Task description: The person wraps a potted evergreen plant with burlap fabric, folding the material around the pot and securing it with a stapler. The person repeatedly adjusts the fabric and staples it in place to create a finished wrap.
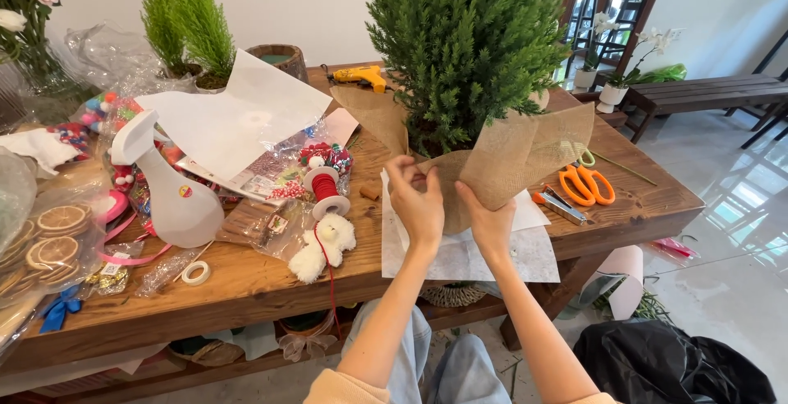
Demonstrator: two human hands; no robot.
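— What are the hands on?

— Both are at the burlap wrap (513, 158) gathered round the base of a small green conifer (468, 43) standing on the wooden counter (246, 281). The left hand (417, 199) is raised with fingers curled, pinching the front edge of the burlap between thumb and fingertips. The right hand (490, 222) sits just beside it, fingers closed against the lower fold of the same cloth, pressing it toward the pot.

— And under the plant?

— A sheet of white paper (525, 256) lies flat beneath it, reaching to the counter's near edge.

— What's to the right?

— Orange-handled scissors (584, 184) and, touching them on the near side, a small cutter (556, 205) with an orange grip.

— To the left?

— A spool of red cord (326, 190) standing upright, a white plush bear (322, 244) lying just in front of it, a white spray bottle (176, 195), a small roll of tape (195, 273), and dried orange slices (57, 236) in clear bags at the far left edge. Pink ribbon (123, 244) trails near the bottle.

— Further back?

— A yellow glue gun (359, 76) behind the tree, and a second, lighter-green conifer (187, 18) at the far left of the counter
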